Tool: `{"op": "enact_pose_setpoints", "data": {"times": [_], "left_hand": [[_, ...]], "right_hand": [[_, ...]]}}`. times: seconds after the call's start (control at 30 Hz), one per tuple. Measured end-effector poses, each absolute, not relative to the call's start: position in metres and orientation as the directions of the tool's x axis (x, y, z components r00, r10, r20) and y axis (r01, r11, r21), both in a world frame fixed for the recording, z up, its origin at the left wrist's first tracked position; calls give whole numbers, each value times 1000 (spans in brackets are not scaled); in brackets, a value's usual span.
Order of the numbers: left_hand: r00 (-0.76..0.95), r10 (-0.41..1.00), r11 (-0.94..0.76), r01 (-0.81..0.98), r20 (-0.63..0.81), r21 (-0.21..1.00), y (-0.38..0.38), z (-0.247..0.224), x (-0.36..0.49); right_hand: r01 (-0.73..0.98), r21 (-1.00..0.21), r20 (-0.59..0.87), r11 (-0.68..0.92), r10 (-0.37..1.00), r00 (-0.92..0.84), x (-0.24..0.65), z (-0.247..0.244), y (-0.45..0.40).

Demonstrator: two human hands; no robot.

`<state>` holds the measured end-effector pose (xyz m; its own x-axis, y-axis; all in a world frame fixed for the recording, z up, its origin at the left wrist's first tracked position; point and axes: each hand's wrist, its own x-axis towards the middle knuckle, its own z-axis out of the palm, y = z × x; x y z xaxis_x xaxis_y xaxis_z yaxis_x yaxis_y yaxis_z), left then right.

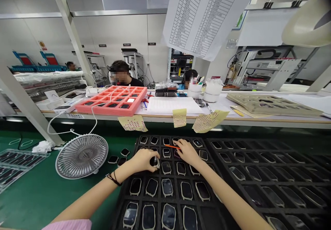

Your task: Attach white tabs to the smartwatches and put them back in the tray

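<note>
A black foam tray (165,194) lies in front of me, with rows of rectangular smartwatch bodies in its compartments. My left hand (143,161) is closed around a smartwatch (154,161), thumb and fingers at its edges, over the tray's left side. My right hand (188,151) reaches over the far rows and is closed on a thin orange stick (172,146), which points left. Just below the stick's tip sits a watch (166,153) with a small light mark on its screen. My right fingers partly hide the watches beneath them.
A second black tray of watches (266,173) adjoins on the right. Left stand a white fan (82,156) and loose watches (113,159) on the green mat. A shelf ahead carries a pink foam tray (113,101), papers and a beige tray (271,105). Other people sit beyond.
</note>
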<state>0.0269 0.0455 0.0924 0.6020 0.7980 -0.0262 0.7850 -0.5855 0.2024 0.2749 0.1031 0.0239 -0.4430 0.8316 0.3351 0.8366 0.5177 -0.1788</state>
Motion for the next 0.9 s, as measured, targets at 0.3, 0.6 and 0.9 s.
{"op": "enact_pose_setpoints", "data": {"times": [0.3,0.6,0.9], "left_hand": [[614,774,-607,789,-156,92,48,77,93],[667,732,-659,745,-136,105,60,89,107],[783,606,-772,621,-138,136,70,74,151]], "right_hand": [[837,-201,403,508,822,-402,289,-5,101],[821,-265,395,506,833,-387,287,-3,102],[831,-269,363,488,850,-382,293,12,110]]}}
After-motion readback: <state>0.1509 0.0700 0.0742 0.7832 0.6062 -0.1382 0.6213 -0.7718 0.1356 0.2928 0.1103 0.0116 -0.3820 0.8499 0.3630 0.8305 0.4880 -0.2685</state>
